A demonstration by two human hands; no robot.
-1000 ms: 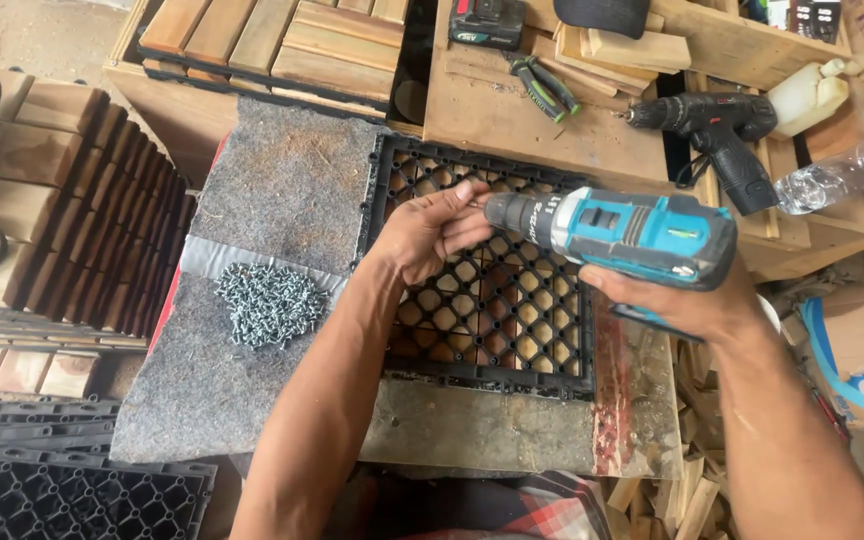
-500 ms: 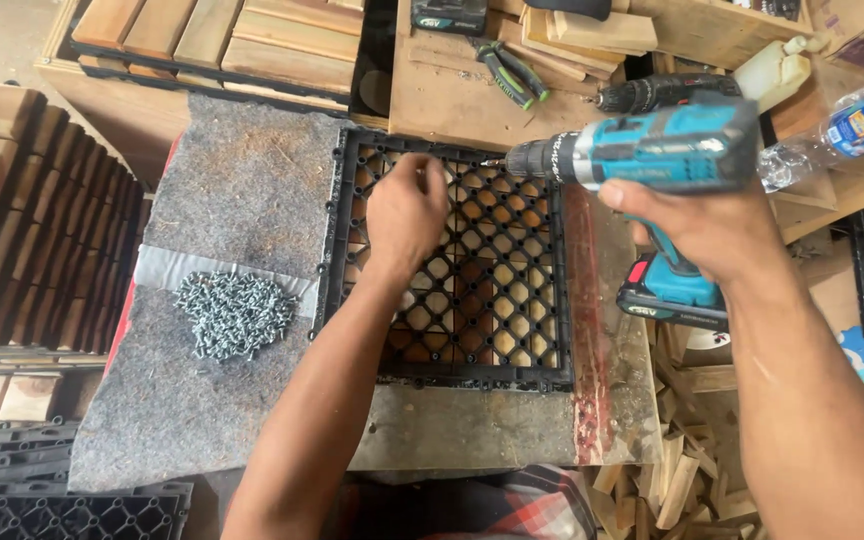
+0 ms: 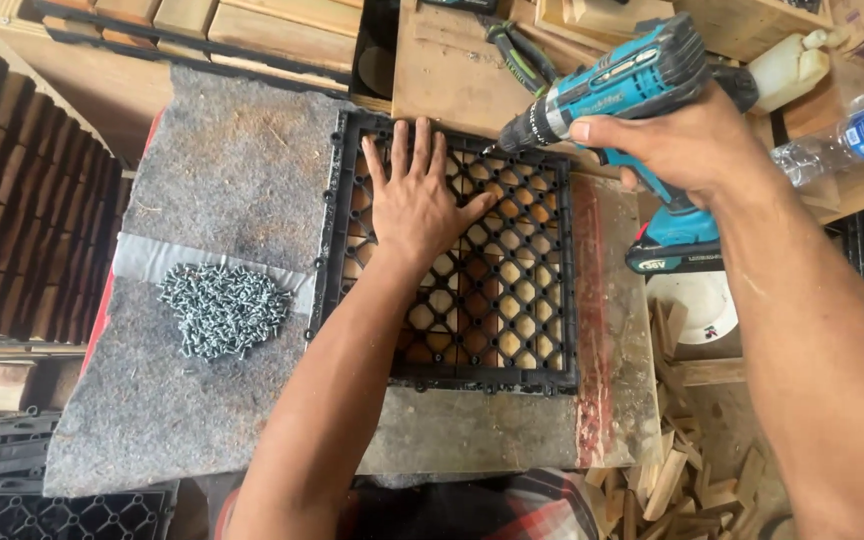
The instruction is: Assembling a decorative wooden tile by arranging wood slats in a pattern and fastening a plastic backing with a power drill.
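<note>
A black plastic grid tile [image 3: 512, 330] lies on wooden slats on the workbench. My left hand [image 3: 417, 195] rests flat on its upper left part, fingers spread. My right hand [image 3: 677, 140] grips a teal cordless drill [image 3: 617, 85], tilted so its bit points down-left at the tile's top edge, near my left thumb. A pile of silver screws [image 3: 224, 308] sits on the grey felt mat [image 3: 222, 170] to the left of the tile.
Stacked wooden slats [image 3: 12, 210] stand at the left, more black grid tiles [image 3: 32, 505] at bottom left. Pliers [image 3: 512, 50], a white jug [image 3: 787, 65] and a plastic bottle [image 3: 852, 135] lie at the top right. Wood scraps [image 3: 682, 470] lie at bottom right.
My left hand has opened from a loose curl and pressed flat on the tile. The drill has tipped down toward the tile's top edge.
</note>
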